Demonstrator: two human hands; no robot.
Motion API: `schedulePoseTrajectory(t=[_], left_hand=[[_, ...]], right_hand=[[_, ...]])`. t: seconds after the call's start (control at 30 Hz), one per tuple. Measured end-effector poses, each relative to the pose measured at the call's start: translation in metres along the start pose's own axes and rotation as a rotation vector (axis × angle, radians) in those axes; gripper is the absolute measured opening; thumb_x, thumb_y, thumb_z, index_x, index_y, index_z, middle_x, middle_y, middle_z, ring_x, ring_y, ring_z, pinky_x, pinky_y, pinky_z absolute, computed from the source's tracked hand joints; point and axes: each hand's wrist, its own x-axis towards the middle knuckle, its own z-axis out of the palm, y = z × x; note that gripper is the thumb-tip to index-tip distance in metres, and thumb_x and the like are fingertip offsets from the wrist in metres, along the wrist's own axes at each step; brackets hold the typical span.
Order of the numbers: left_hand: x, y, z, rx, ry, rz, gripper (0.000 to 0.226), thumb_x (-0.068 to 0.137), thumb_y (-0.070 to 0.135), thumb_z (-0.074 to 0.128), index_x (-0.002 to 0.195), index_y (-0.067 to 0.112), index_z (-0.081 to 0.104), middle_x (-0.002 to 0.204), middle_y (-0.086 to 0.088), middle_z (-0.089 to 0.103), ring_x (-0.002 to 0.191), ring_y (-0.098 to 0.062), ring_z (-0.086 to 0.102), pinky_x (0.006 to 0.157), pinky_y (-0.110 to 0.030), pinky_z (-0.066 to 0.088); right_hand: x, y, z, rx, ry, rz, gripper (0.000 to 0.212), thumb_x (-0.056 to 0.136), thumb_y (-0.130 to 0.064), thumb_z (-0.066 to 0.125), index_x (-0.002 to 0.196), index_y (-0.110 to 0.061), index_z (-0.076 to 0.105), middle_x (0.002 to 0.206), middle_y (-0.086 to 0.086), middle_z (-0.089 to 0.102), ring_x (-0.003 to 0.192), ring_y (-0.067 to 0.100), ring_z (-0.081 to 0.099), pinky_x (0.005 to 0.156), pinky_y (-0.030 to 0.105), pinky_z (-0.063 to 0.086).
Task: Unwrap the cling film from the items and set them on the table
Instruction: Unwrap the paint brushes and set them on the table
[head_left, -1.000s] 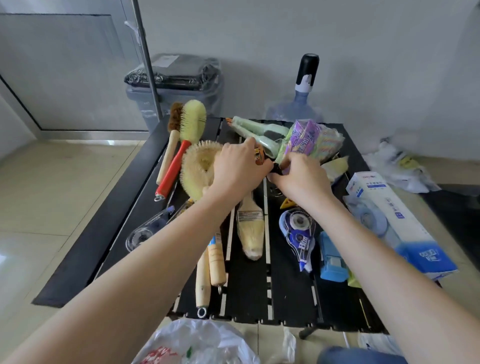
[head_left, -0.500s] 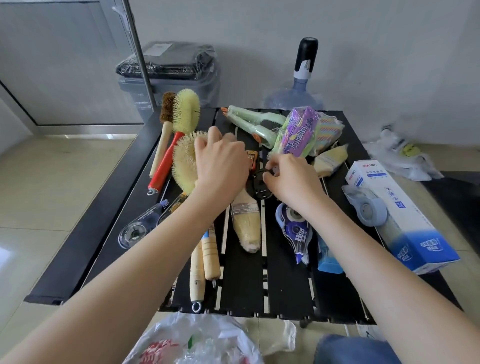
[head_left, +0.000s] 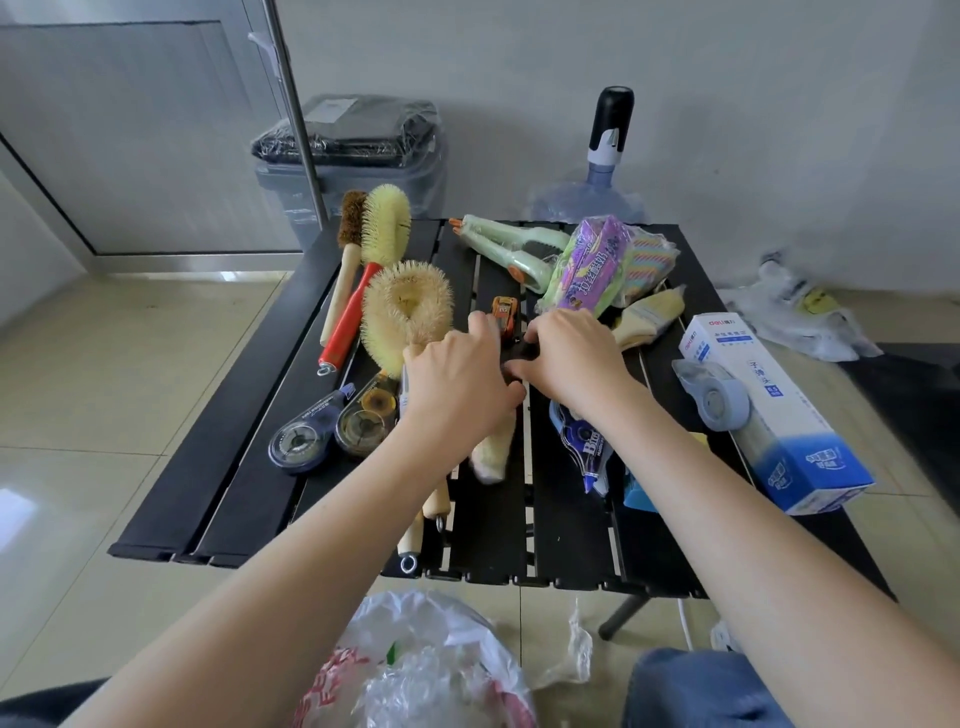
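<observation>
Both hands meet over the middle of the black slatted table (head_left: 244, 467). My right hand (head_left: 574, 361) pinches a small dark item (head_left: 523, 354) that shows only as a dark patch between the hands. My left hand (head_left: 457, 387) is curled against the same item from the left, its thumb beside the right thumb. I cannot see whether cling film is on the item. An orange toy car (head_left: 503, 313) lies just beyond my left fingertips. A paintbrush (head_left: 491, 454) lies under my left wrist.
Round bristle brushes (head_left: 408, 306) and a red-handled brush (head_left: 348, 322) lie at the left, two tape dispensers (head_left: 332, 431) at the front left. Green tongs (head_left: 511, 249), a purple packet (head_left: 589, 265) and a blue-white box (head_left: 769, 410) fill the right. A plastic bag (head_left: 415, 670) sits below the table's front edge.
My left hand has come down and right, closing against the right hand over the dark item. The orange toy car is now uncovered beyond the fingers.
</observation>
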Motion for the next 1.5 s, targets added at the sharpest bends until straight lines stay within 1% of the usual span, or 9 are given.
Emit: schedulePoseTrajectory(t=[0.13, 0.3, 0.43, 0.57, 0.73, 0.93, 1.2, 1.4, 1.5], left_hand=[[-0.011, -0.002, -0.007, -0.303, 0.027, -0.082, 0.059, 0.086, 0.031, 0.062, 0.134, 0.007, 0.037, 0.126, -0.012, 0.045, 0.110, -0.034, 0.051, 0.096, -0.041, 0.038], [-0.015, -0.014, -0.019, -0.737, 0.042, -0.214, 0.043, 0.088, 0.027, 0.058, 0.127, 0.015, 0.046, 0.112, 0.000, 0.041, 0.089, -0.015, 0.044, 0.069, -0.022, 0.035], [-0.015, -0.021, -0.024, -1.002, -0.026, -0.345, 0.020, 0.091, 0.028, 0.053, 0.106, 0.015, 0.048, 0.086, 0.001, 0.054, 0.066, -0.008, 0.054, 0.057, -0.024, 0.041], [-0.008, -0.023, -0.024, -1.069, -0.151, -0.362, 0.014, 0.089, 0.028, 0.056, 0.095, 0.019, 0.048, 0.094, -0.003, 0.068, 0.062, -0.006, 0.065, 0.064, -0.028, 0.052], [-0.004, -0.019, -0.025, -0.970, -0.265, -0.364, 0.025, 0.076, 0.039, 0.054, 0.094, 0.024, 0.046, 0.109, -0.010, 0.067, 0.098, -0.029, 0.066, 0.089, -0.050, 0.054], [-0.002, -0.017, -0.027, -0.861, -0.303, -0.317, 0.036, 0.088, 0.032, 0.055, 0.119, 0.018, 0.041, 0.107, -0.008, 0.062, 0.103, -0.027, 0.062, 0.092, -0.047, 0.051], [-0.043, -0.005, -0.062, -1.049, -0.015, -0.172, 0.033, 0.092, 0.045, 0.056, 0.087, 0.013, 0.058, 0.075, -0.001, 0.056, 0.063, -0.004, 0.055, 0.059, -0.015, 0.043], [-0.090, 0.005, -0.092, -1.258, -0.068, -0.125, 0.030, 0.103, 0.025, 0.029, 0.120, 0.029, 0.054, 0.131, 0.002, 0.044, 0.125, -0.012, 0.042, 0.108, -0.035, 0.036], [-0.112, 0.002, -0.106, -1.186, -0.031, 0.005, 0.032, 0.102, 0.016, 0.035, 0.123, 0.031, 0.054, 0.129, 0.003, 0.049, 0.115, -0.005, 0.047, 0.104, -0.026, 0.038]], right_hand=[[-0.001, -0.009, -0.003, -0.095, -0.029, 0.021, 0.041, 0.087, -0.040, 0.065, 0.109, -0.007, 0.057, 0.117, 0.012, 0.059, 0.120, 0.033, 0.044, 0.086, 0.037, 0.038], [-0.003, -0.003, 0.003, 0.069, 0.118, 0.060, 0.019, 0.089, -0.015, 0.059, 0.073, -0.007, 0.052, 0.078, 0.007, 0.054, 0.087, 0.032, 0.051, 0.064, 0.031, 0.037], [-0.008, 0.002, -0.005, 0.509, 0.156, 0.143, 0.015, 0.090, -0.017, 0.063, 0.093, -0.003, 0.068, 0.083, 0.007, 0.066, 0.075, 0.018, 0.060, 0.070, 0.027, 0.048], [-0.012, -0.002, -0.003, 0.674, 0.092, 0.155, 0.011, 0.090, -0.017, 0.064, 0.100, -0.013, 0.067, 0.072, -0.001, 0.061, 0.071, 0.015, 0.064, 0.069, 0.026, 0.053], [-0.011, -0.004, 0.009, 0.328, 0.030, 0.071, 0.017, 0.091, -0.019, 0.060, 0.104, -0.015, 0.070, 0.080, -0.001, 0.059, 0.088, 0.022, 0.061, 0.077, 0.031, 0.047], [-0.012, -0.007, 0.012, 0.123, 0.052, 0.062, 0.020, 0.089, -0.028, 0.060, 0.097, -0.013, 0.070, 0.092, 0.006, 0.068, 0.096, 0.027, 0.060, 0.084, 0.037, 0.047], [-0.058, -0.023, -0.051, 0.760, 0.060, 0.010, 0.033, 0.103, -0.027, 0.035, 0.104, -0.008, 0.062, 0.088, 0.009, 0.067, 0.079, 0.024, 0.065, 0.079, 0.038, 0.051], [-0.118, -0.039, -0.072, 1.032, -0.194, -0.038, 0.027, 0.102, -0.045, 0.032, 0.111, -0.039, 0.057, 0.107, -0.001, 0.067, 0.100, 0.017, 0.065, 0.088, 0.044, 0.055], [-0.140, -0.044, -0.080, 1.071, -0.170, -0.077, 0.026, 0.099, -0.048, 0.039, 0.112, -0.041, 0.059, 0.108, -0.007, 0.068, 0.107, 0.012, 0.062, 0.095, 0.048, 0.051]])
